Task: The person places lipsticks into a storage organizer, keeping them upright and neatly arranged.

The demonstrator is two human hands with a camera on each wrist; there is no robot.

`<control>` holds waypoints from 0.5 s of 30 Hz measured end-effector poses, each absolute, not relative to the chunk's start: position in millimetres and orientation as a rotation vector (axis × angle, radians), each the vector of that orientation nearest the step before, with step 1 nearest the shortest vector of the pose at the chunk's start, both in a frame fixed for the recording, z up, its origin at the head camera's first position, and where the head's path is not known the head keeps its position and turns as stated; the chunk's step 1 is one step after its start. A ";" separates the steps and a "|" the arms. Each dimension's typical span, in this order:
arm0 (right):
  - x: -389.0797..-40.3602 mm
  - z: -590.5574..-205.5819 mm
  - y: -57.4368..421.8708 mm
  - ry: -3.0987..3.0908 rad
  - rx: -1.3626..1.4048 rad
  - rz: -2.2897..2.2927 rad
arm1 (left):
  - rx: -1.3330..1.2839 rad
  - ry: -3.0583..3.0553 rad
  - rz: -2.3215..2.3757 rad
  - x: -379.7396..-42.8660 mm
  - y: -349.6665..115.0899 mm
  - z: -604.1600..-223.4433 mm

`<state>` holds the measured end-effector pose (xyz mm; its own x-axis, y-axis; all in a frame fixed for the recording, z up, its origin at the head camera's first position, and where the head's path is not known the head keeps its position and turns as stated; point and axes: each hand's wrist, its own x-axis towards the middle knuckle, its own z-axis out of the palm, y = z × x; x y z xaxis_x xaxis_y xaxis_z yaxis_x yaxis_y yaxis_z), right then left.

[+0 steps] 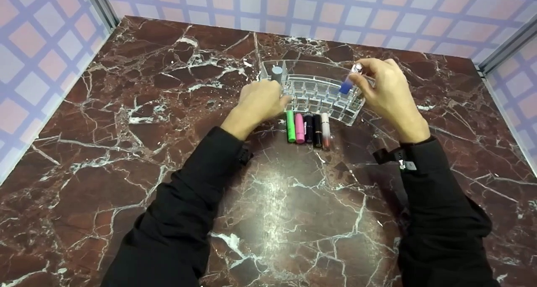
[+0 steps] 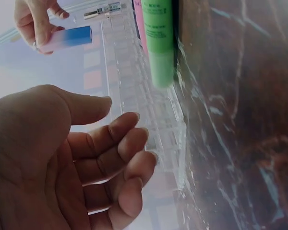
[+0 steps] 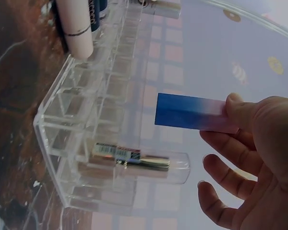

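My right hand (image 1: 388,90) pinches a blue-to-pink lipstick tube (image 3: 192,112) between thumb and fingertips. Its blue end points down over the right part of a clear acrylic organizer (image 1: 312,75). Close by, a gold lipstick with a clear cap (image 3: 153,160) stands in one compartment. My left hand (image 1: 261,99) hovers by the organizer's left end, fingers loosely bent and nothing held, as the left wrist view shows. Just beyond it a grey-topped tube (image 1: 277,73) stands in the organizer.
In front of the organizer several tubes lie side by side: a green one (image 1: 290,126), a pink one (image 1: 299,128), dark ones (image 1: 317,130) and a white-to-red one (image 1: 326,129). Beneath is a brown marbled table (image 1: 168,186); checkered panels (image 1: 293,10) border it at the back and sides.
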<state>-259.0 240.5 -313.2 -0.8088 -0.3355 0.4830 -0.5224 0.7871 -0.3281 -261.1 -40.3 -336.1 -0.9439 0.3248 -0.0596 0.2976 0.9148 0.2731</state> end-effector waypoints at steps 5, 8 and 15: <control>-262.3 -315.5 244.4 -2.658 0.594 0.639 | 0.417 2.999 0.397 -263.6 -46.3 -340.4; -264.0 -317.2 246.4 -2.693 0.571 0.636 | 0.400 3.002 0.402 -264.2 -48.5 -341.6; -268.4 -321.9 249.1 -2.758 0.545 0.627 | 0.386 2.992 0.401 -265.4 -49.8 -342.1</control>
<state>-268.4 249.1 -321.9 -0.8956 -0.3000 0.3284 -0.4124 0.8365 -0.3607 -265.4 -49.8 -342.1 -0.9630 0.2619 -0.0631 0.2361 0.9333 0.2707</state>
